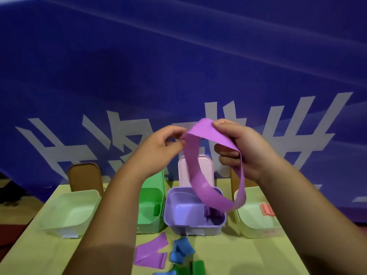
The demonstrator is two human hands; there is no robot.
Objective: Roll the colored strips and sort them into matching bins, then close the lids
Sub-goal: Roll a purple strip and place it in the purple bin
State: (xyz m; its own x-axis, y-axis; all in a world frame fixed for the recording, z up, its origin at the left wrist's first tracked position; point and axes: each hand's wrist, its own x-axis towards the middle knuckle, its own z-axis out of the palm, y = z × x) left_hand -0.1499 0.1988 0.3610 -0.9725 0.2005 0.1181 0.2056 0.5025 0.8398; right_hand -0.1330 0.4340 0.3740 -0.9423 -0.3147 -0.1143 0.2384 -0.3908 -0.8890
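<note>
Purple strip (195, 175) held up above surface (228, 255), hanging as loop between both hands; left hand (158, 144) pinches one edge with fingertips, right hand (240, 149) pinches top fold between thumb and fingers, other side trailing past its palm. Loop bottom dangles over open purple bin (198, 229), pink lid (207, 167) upright behind. Green bin (148, 215) just left, green roll (156, 210) inside, partly hidden by left forearm. Right pale bin (256, 225) holds salmon roll (267, 209); left pale bin (67, 213) well apart. Nearer: flat purple strip (151, 253), blue strips (181, 251), green strip (197, 267)
</note>
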